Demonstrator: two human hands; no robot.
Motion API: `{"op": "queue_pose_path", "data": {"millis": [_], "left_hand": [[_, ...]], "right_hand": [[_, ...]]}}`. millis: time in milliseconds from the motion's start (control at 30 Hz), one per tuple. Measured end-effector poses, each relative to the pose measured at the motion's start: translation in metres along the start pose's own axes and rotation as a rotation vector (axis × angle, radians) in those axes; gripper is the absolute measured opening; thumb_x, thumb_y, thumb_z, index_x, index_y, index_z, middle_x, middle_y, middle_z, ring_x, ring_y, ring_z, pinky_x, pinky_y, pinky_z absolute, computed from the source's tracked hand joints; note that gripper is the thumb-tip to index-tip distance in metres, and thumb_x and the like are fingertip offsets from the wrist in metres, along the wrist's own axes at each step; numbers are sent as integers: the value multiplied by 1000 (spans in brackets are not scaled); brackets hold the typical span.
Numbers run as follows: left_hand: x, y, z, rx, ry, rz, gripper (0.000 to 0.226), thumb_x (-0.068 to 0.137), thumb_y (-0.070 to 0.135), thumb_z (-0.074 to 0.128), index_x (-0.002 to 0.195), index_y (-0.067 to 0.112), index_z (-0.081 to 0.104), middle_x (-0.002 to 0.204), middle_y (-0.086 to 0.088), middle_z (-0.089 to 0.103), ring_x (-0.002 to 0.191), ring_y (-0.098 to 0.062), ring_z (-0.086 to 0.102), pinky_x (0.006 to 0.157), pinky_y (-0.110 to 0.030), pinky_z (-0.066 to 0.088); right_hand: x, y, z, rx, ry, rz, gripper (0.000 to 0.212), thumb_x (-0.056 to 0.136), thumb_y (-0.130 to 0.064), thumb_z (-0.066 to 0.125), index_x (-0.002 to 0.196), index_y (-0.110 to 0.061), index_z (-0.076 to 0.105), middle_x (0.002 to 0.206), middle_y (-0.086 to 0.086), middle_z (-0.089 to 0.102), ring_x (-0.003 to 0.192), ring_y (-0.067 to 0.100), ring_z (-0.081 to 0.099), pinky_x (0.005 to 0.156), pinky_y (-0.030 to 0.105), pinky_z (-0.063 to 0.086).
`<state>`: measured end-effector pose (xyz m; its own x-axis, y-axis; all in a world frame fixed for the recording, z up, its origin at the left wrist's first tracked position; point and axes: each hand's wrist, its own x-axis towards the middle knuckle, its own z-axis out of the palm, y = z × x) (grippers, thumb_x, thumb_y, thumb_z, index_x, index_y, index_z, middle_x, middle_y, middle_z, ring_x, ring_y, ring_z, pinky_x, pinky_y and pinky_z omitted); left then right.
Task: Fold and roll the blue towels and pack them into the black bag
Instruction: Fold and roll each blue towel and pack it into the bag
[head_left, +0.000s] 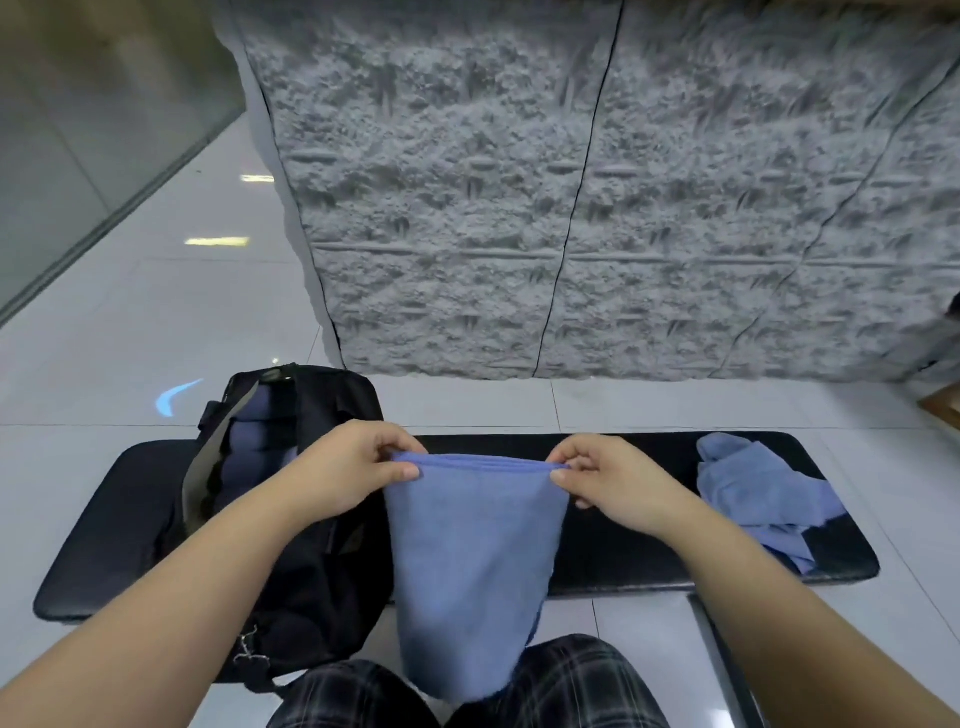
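Note:
A folded blue towel (470, 561) hangs in front of me, held up by its top edge. My left hand (353, 467) pinches the top left corner and my right hand (608, 478) pinches the top right corner. The towel's lower end drapes down to my lap. The black bag (322, 415) stands open on the left of a black padded bench (639, 545), with several rolled blue towels (254, 436) stacked inside it. A crumpled pile of blue towels (763, 493) lies on the bench's right end.
A grey textured wall panel (597, 197) rises behind the bench. Glossy white floor tiles (156, 322) spread to the left and around the bench. My knees in dark plaid trousers (571, 686) are at the bottom.

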<state>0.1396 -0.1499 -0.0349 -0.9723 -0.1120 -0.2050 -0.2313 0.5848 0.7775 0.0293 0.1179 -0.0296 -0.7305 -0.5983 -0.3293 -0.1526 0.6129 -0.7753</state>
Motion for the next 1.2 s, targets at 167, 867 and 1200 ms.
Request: {"op": "queue_pose_path", "data": {"millis": [167, 867, 1200], "left_hand": [[56, -34, 21, 131, 109, -104, 13, 83, 15, 69, 94, 22, 68, 77, 17, 60, 66, 6, 52, 68, -13, 37], [166, -101, 73, -342, 279, -326, 45, 88, 7, 60, 131, 15, 50, 128, -2, 53, 102, -17, 60, 93, -29, 46], [96, -137, 143, -7, -64, -192, 52, 89, 7, 59, 138, 14, 43, 148, -5, 32, 138, -14, 28, 103, -7, 12]], "right_hand": [[59, 25, 22, -90, 179, 56, 11, 90, -16, 58, 95, -23, 64, 86, -7, 60, 80, 5, 55, 66, 13, 39], [178, 76, 50, 3, 281, 239, 33, 96, -11, 45, 128, -13, 50, 126, 5, 55, 100, 20, 58, 80, 25, 45], [130, 128, 108, -3, 133, 410, 31, 90, -11, 51, 121, -10, 51, 103, 4, 63, 82, 17, 59, 67, 24, 46]]}}
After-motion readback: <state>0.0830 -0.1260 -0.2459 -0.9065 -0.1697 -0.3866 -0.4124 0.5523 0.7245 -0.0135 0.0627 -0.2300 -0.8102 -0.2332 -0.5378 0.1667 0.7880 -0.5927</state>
